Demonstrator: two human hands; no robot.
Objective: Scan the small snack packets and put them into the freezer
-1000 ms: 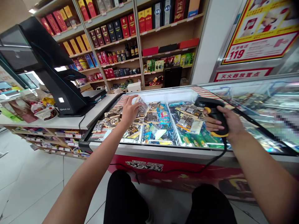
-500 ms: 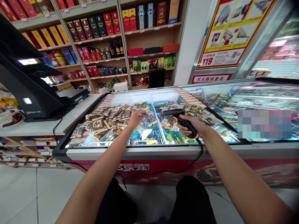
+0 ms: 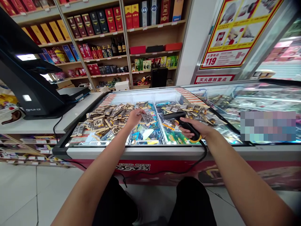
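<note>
My left hand (image 3: 135, 117) pinches a small snack packet (image 3: 147, 116) with a dark see-through front and tan edges. In my right hand (image 3: 193, 127) is a black and yellow barcode scanner (image 3: 175, 115), gripped by its handle, its head pointing left toward the packet. A black cable (image 3: 203, 153) hangs from the scanner's handle down the freezer front. Both hands are over the glass top of a chest freezer (image 3: 169, 153). To the left of my left hand lies a heap of similar packets (image 3: 103, 121), and more packets (image 3: 199, 110) lie beyond the scanner.
A counter (image 3: 53, 125) at left carries a black checkout machine (image 3: 44, 103) with a scale platform (image 3: 72, 93). Shelves (image 3: 105, 58) of boxes and bottles stand behind. White wire dividers (image 3: 160, 122) and coloured packages are under the glass. A fire-safety poster (image 3: 240, 34) hangs at the right.
My left hand has moved slightly left, and the packet in it now shows more of its flat face. My right hand keeps the scanner in nearly the same place.
</note>
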